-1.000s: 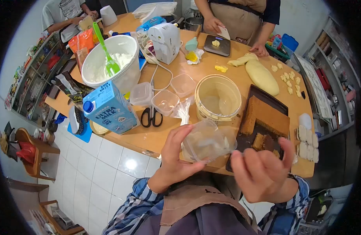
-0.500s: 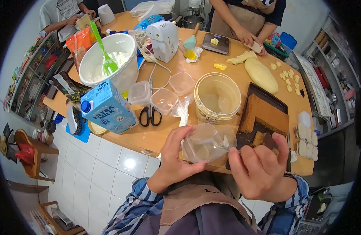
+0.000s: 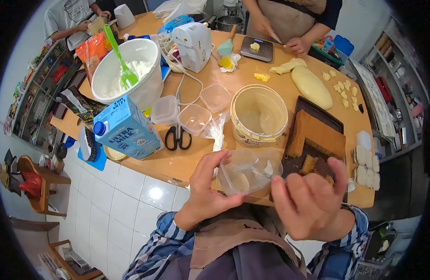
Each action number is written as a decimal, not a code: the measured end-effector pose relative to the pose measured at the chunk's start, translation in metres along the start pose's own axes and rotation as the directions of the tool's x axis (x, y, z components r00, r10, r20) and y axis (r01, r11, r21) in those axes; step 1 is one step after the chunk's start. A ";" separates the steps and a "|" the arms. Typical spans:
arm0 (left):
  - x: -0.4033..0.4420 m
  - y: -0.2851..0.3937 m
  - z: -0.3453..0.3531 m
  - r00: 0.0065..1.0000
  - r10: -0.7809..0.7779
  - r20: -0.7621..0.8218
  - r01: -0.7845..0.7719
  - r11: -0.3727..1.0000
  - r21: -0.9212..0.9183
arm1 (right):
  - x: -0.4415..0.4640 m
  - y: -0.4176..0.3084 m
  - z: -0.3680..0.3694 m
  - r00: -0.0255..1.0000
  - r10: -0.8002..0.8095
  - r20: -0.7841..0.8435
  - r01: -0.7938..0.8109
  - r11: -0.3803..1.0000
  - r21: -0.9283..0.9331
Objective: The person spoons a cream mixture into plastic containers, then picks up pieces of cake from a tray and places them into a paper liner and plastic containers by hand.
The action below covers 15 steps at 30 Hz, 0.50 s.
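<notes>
On my feed, the left hand [image 3: 203,193] is half open, thumb and fingers set around the left side of a clear tub [image 3: 236,175] above the table's [image 3: 163,164] near edge. The right hand [image 3: 308,205] pinches a thin utensil [image 3: 260,173] that reaches into the tub; its tip blurs and fingers cover its handle. That hand also hides part of the tray [image 3: 320,114] of cake [image 3: 324,133]. Opposite, a co-worker [image 3: 289,21] is cut off by the frame.
</notes>
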<state>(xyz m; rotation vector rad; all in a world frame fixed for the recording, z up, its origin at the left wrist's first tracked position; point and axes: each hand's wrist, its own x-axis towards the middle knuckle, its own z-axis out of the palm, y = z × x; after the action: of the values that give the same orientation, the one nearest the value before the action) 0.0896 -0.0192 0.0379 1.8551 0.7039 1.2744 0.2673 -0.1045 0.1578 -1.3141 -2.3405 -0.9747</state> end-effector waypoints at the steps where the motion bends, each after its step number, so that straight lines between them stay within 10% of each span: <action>1: 0.000 0.000 0.000 1.000 -0.005 -0.002 0.005 1.000 -0.002 | 0.000 0.001 -0.002 1.000 0.027 -0.014 -0.027 1.000 -0.014; 8: -0.001 -0.005 0.000 1.000 -0.001 -0.006 0.001 1.000 0.015 | -0.002 0.002 0.000 0.998 0.059 -0.031 -0.057 0.997 0.048; 15: -0.008 -0.011 0.009 0.972 -0.227 0.062 0.231 0.868 -0.440 | 0.003 0.005 -0.006 0.996 -0.055 -0.063 0.051 0.996 -0.072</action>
<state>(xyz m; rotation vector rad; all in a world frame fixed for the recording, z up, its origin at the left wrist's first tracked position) 0.0954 -0.0220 0.0225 1.3589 0.5516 1.1553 0.2695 -0.1048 0.1665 -1.2314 -2.3225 -1.1084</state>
